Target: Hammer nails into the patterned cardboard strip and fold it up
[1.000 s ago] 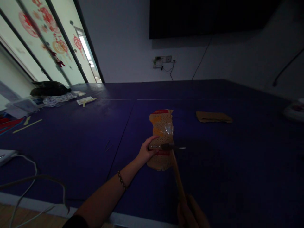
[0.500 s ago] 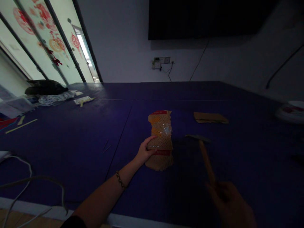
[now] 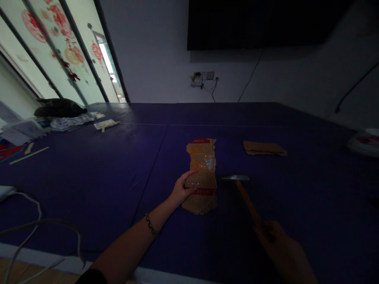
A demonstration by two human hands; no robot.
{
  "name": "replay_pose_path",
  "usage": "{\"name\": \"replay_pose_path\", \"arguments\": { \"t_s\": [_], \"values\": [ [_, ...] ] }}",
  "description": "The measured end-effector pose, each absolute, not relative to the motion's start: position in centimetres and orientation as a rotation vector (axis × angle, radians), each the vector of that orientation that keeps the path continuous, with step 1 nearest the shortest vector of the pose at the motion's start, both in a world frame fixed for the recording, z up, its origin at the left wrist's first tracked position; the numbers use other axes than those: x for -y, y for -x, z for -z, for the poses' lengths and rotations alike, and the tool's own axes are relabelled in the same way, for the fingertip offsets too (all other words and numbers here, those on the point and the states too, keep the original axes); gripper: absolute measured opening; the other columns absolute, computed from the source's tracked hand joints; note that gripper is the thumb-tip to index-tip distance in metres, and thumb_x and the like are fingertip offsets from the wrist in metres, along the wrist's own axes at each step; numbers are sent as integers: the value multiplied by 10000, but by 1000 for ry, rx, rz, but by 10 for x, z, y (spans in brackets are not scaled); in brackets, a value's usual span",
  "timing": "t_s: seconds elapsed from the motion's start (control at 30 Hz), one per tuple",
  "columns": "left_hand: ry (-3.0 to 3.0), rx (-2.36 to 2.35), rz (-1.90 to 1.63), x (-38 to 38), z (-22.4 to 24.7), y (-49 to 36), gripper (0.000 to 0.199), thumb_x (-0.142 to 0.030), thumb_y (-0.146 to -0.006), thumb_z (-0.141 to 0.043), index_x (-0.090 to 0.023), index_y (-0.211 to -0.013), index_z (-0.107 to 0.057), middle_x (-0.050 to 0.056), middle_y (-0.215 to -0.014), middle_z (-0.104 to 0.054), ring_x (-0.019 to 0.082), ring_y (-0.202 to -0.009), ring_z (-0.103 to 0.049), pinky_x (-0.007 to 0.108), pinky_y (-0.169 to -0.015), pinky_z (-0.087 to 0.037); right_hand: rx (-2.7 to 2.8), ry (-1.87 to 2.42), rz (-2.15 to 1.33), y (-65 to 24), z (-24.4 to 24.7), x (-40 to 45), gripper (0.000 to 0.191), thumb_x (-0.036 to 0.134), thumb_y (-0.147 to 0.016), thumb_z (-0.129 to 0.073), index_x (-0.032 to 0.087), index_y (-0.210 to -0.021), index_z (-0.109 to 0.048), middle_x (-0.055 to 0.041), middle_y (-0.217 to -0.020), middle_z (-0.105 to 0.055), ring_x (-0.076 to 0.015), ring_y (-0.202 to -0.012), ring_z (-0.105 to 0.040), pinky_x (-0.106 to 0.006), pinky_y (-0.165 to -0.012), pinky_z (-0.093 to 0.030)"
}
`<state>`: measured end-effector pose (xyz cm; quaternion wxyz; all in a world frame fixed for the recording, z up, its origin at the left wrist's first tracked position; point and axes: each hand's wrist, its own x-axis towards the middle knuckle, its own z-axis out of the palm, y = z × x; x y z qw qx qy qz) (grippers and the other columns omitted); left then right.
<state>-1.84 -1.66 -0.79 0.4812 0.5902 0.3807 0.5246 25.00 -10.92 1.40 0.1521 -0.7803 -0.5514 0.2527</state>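
Note:
A torn piece of cardboard (image 3: 204,169) with red and orange print lies on the purple surface, with clear tape across its upper part. My left hand (image 3: 181,189) grips its left edge, thumb and forefinger apart on top; the other fingers are mostly hidden. Between them runs a short row of small shiny dots (image 3: 194,184), too small to make out. Right of the cardboard, my right hand (image 3: 276,242) is closed around the wooden handle of a hammer (image 3: 247,201). The hammer's metal head is just off the cardboard's right edge, not touching it.
A folded piece of cardboard (image 3: 265,148) lies behind the hammer. Two thin sticks (image 3: 134,183) rest left of my arm. White cables (image 3: 37,213) loop over the near left edge. A dark bag (image 3: 60,107) sits at the far left, and a white bag (image 3: 365,142) at the right.
The hammer and my right hand have moved left, bringing the head closer to the cardboard. My left hand stays in place on the cardboard. The view has shifted slightly.

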Motion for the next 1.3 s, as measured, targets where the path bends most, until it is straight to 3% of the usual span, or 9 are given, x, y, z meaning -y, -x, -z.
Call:
{"name": "replay_pose_path", "arguments": {
  "t_s": [0.97,1.2,1.3],
  "values": [
    [-1477,-981,-1255,19,5,18,535,-243,-612,-644,-200,-1124,-494,61,-1119,-542,252,-1039,-477,364,-876,-372,1760,2210,-600,-251,-7,104,186,419,-738,-382,244,-675,-368,-20,-504,-579,-206,-460,-578,-282,-441,-374],
    [-1472,-939,-1260,19,5,18,529,-244,-608,-638,-193,-1116,-495,64,-1106,-547,258,-1049,-469,373,-880,-364,1806,2248,-599,-249,-8,103,179,392,-758,-363,236,-670,-372,-37,-541,-576,-209,-516,-592,-294,-491,-392],
    [-1480,-948,-1246,19,6,18,530,-244,-612,-635,-196,-1121,-491,62,-1111,-546,257,-1055,-466,374,-883,-362,1939,2230,-449,-246,-6,103,178,377,-769,-359,221,-695,-404,-70,-634,-577,-223,-589,-598,-308,-524,-400]
  ]
}}
